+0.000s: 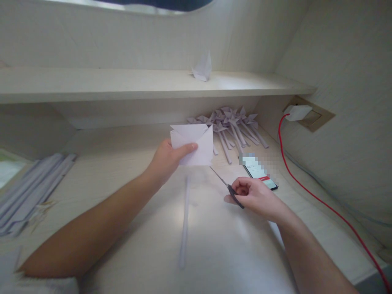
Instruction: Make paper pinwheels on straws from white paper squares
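My left hand [170, 159] pinches a folded piece of white paper [203, 149] between thumb and fingers, held above the desk. Its top edge is creased into flaps that form a shallow V. To the right, my right hand [251, 194] has its fingers in the handles of a pair of scissors [231, 192] with dark handles. The thin blades look closed and point up and left toward the paper, apart from it. Below the paper, a thin white paper tube [184, 224] lies lengthwise on the desk [147, 253].
Several paper pinwheel-like flowers on stems [229, 120] are heaped at the back. A phone [259, 173] lies by my right hand. Flat paper strips [36, 188] are stacked left. A folded paper piece [203, 67] stands on the shelf [122, 83]. A red cable [315, 194] runs from a charger [297, 112].
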Demonstrator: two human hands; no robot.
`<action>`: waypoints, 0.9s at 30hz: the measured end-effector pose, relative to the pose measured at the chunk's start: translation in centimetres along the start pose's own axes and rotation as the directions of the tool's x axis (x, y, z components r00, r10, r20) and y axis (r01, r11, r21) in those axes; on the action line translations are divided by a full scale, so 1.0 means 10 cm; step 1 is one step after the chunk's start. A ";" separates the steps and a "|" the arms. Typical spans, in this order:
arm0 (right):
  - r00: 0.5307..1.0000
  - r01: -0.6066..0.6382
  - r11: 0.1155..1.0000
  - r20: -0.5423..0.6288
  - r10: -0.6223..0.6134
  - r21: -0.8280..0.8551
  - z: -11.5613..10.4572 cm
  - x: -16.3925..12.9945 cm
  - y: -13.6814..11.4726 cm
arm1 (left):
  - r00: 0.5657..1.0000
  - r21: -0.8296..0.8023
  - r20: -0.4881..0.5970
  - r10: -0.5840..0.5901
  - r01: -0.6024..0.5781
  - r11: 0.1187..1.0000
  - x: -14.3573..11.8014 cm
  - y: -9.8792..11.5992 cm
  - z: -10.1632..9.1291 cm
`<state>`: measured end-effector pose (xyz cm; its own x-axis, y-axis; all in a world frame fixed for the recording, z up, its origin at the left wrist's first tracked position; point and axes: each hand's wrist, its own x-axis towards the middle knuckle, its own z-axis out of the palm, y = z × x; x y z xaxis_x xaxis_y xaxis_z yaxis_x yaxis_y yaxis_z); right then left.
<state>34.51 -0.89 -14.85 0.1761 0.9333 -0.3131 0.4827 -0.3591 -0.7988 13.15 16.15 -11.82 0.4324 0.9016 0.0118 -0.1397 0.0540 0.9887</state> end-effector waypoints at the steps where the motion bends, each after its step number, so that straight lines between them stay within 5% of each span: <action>1: 0.999 -0.025 0.998 -0.039 0.023 -0.060 0.01 0.02 0.03 | 1.000 0.018 -0.016 -0.005 0.005 1.000 0.00 -0.03 0.01; 5: 0.996 0.015 0.964 -0.086 -0.039 -0.264 0.09 0.04 0.05 | 0.998 0.033 0.041 -0.045 0.043 0.999 -0.02 -0.14 0.09; 9: 0.991 0.071 0.956 -0.089 -0.100 -0.285 0.11 -0.01 -0.03 | 0.989 0.055 0.139 -0.046 0.038 0.998 -0.10 -0.19 0.15; 13: 0.980 0.167 0.979 -0.132 -0.152 0.116 0.16 -0.03 -0.11 | 0.983 0.153 0.177 -0.055 0.028 0.988 -0.21 -0.16 0.22; 16: 0.980 0.200 0.878 -0.110 -0.168 0.435 0.28 -0.03 -0.14 | 0.971 0.178 0.215 -0.104 0.066 0.982 -0.30 -0.17 0.28; 27: 0.963 0.244 0.796 -0.234 -0.133 0.554 0.24 0.01 -0.05 | 0.896 -0.034 0.417 -0.153 0.183 0.982 -0.17 -0.15 0.18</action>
<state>32.22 -0.60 -15.71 0.3059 0.9491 -0.0751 -0.0478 -0.0635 -0.9968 14.17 13.76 -13.05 0.7805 0.6203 -0.0781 -0.0882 0.2329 0.9685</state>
